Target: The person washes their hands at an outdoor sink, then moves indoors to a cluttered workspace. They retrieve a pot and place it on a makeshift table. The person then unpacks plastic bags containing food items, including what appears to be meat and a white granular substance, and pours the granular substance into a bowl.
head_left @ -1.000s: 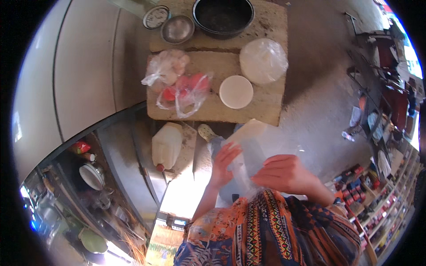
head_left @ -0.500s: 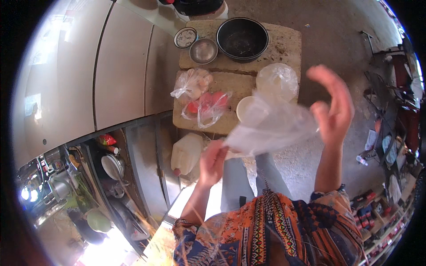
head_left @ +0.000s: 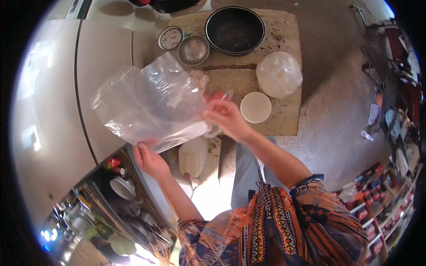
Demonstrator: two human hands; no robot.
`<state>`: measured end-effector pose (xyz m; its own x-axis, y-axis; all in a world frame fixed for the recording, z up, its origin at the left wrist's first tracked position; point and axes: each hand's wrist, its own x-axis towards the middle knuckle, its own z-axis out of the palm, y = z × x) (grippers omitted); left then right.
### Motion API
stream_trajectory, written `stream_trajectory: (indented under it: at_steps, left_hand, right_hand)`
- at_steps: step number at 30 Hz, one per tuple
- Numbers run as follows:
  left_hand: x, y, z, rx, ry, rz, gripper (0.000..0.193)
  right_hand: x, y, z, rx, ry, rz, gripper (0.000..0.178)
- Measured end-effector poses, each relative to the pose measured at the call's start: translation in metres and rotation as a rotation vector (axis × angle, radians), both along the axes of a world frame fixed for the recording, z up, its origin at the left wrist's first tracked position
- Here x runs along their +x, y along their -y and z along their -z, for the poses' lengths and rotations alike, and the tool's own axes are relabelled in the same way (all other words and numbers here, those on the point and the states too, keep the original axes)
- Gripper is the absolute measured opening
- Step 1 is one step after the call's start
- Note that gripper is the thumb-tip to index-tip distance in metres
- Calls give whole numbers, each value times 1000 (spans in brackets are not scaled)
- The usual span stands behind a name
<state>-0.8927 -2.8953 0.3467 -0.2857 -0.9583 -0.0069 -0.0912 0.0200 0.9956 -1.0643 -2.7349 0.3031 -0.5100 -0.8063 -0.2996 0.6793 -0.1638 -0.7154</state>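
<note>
Clear bag [head_left: 148, 102] swung leftward — left hand [head_left: 151, 161], right hand [head_left: 227, 119] gripping it.

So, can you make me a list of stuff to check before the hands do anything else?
1. Left hand has hold of the big clear bag: ok, at its lower edge.
2. Right hand has hold too: ok, at its right side.
3. Big clear bag's mouth is open: cannot tell.
4. Red things are in full view: not ok, partly hidden.
5. White bowl is uncovered: ok.
6. Black pot is on the table: ok.
</note>
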Motion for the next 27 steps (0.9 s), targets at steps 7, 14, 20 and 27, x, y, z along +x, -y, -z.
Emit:
stream_trajectory:
  at_steps: [7, 14, 20, 27]
  left_hand:
    - [-56, 73, 26, 75, 49, -62, 18]
    - [-127, 108, 85, 570, -170, -180, 38]
    - [-154, 110, 176, 742, -48, -70, 38]
    - [-173, 100, 221, 707, -3, 1, 25]
  right_hand:
    - [-2, 49, -10, 457, -170, 195, 28]
    - [-11, 92, 71, 555, -169, 294, 23]
    - [-32, 70, 133, 692, -242, 325, 23]
    - [-49, 1, 136, 617, -375, 448, 22]
